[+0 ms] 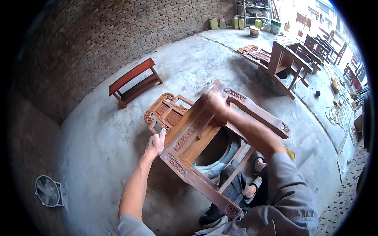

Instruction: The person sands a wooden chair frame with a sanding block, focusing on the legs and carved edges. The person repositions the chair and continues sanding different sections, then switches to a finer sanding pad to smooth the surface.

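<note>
— Hands on timber: what is being held?

— A carved reddish-brown wooden chair frame (204, 137), tipped on its side over a grey rubber tyre (220, 155) on the concrete floor (98, 137), just ahead of the person's knees.

— How is the left hand (155, 143) set?

— Bare forearm stretched up from the lower edge, wrist straight, fingers wrapped on the frame's near carved rail, thumb raised along the wood.

— And the right hand (214, 100)?

— Arm in a grey sleeve reaching further out, elbow bent, hand blurred at the frame's upper corner. It lies against the wood, fingers curled down; whether it truly clamps the rail cannot be told through the blur.

— Both hands apart, then?

— Well apart, one at each end of the same rail.

— Anything nearby?

— A carved wooden back panel (165, 112) lies flat just beyond the left hand. A red wooden bench (136, 80) rests on its side near the brick wall (118, 31), a small white fan (48, 191) stands at lower left, more unfinished wooden furniture (283, 63) at upper right.
</note>
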Action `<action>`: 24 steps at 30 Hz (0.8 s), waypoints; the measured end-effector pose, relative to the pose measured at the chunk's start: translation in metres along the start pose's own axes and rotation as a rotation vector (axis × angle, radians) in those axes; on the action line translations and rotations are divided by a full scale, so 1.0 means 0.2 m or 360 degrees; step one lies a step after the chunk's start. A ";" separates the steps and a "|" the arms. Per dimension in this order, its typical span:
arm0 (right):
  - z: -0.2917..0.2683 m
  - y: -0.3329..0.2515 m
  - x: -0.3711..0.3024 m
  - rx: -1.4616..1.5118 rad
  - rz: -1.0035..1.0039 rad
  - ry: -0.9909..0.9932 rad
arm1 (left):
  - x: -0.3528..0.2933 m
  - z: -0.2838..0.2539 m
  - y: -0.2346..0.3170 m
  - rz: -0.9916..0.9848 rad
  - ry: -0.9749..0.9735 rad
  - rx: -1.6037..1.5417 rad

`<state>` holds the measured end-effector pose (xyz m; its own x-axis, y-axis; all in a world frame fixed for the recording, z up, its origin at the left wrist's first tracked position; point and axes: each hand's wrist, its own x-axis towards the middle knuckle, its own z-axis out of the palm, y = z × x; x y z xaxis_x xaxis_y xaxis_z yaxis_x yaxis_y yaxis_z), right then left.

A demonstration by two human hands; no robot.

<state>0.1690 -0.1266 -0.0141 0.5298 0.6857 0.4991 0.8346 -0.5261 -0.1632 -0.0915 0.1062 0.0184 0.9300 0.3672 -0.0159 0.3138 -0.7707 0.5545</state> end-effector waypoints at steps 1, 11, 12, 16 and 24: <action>0.06 -0.24 -0.05 0.0086 -0.0026 0.0034 | -0.02 -0.02 -0.01 -0.0032 0.0015 0.0061; -0.09 0.06 0.08 -0.0346 0.0353 0.0080 | -0.01 -0.01 0.09 -0.0066 0.0040 0.0072; -0.02 -0.07 0.02 -0.0466 0.0319 0.0061 | -0.03 -0.01 0.07 -0.0084 0.0030 0.0095; -0.08 -0.20 -0.02 0.0160 0.0322 0.0162 | -0.05 -0.07 0.03 -0.0202 -0.0012 0.0162; 0.00 -0.06 -0.05 -0.0067 0.0249 0.0542 | -0.01 -0.01 -0.03 -0.0049 0.0038 0.0125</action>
<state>0.1538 -0.1278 -0.0177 0.5640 0.3928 0.7264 0.7371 -0.6360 -0.2283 -0.0950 0.1110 0.0167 0.9150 0.4032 -0.0115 0.3573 -0.7969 0.4872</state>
